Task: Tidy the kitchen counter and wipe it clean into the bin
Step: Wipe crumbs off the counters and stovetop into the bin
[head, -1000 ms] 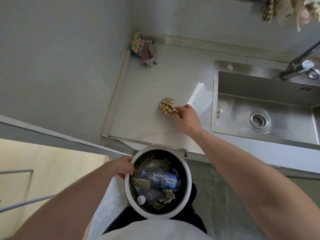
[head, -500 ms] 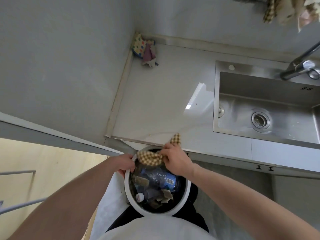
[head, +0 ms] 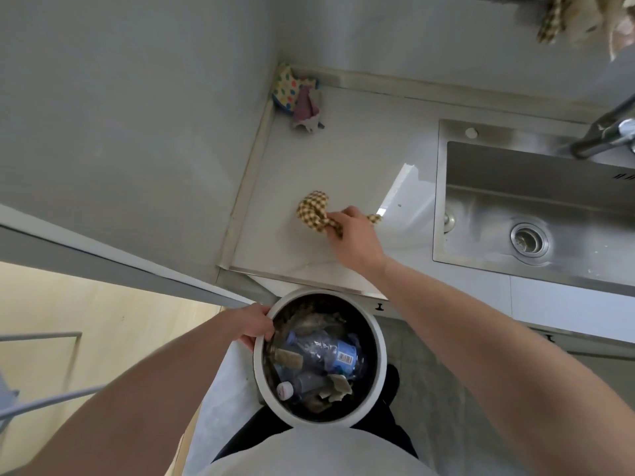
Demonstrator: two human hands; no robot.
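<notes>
My right hand [head: 355, 237] grips a yellow checkered cloth [head: 313, 209] and presses it on the pale kitchen counter [head: 357, 156], left of the sink. My left hand [head: 252, 326] holds the left rim of a round white bin [head: 376, 379], which hangs just below the counter's front edge. Inside the bin lie crushed plastic bottles [head: 326, 352] and scraps of paper.
A bunch of coloured rags [head: 297, 96] lies in the counter's back left corner against the wall. A steel sink [head: 536, 214] with a drain and a tap [head: 604, 135] fills the right side. More cloths [head: 580, 18] hang at the top right.
Half a second ago my right hand held the cloth over the bin's rim. It has since gone back onto the counter with the cloth. The left hand stays on the bin.
</notes>
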